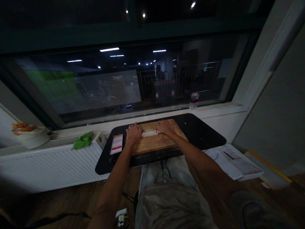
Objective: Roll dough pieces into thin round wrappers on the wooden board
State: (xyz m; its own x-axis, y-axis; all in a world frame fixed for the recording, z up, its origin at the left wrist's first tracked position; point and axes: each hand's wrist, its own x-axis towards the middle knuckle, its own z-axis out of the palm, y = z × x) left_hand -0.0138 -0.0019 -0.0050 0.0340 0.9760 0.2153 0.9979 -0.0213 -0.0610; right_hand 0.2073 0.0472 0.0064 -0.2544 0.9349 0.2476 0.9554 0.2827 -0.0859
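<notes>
A wooden cutting board [154, 144] lies on a small black table [202, 133] in front of me. On the board rests a pale rolled item with red-and-white ends [150, 133]. My left hand [132, 133] is closed over its left end. My right hand [166, 127] is closed over its right end. Both forearms reach forward from my lap.
A small red-and-white packet [116, 143] lies on the table left of the board. A water bottle [194, 100] stands on the window sill. A green cloth [83, 140] sits on the white radiator, with a white bowl [30, 136] farther left. Papers [234, 160] lie at right.
</notes>
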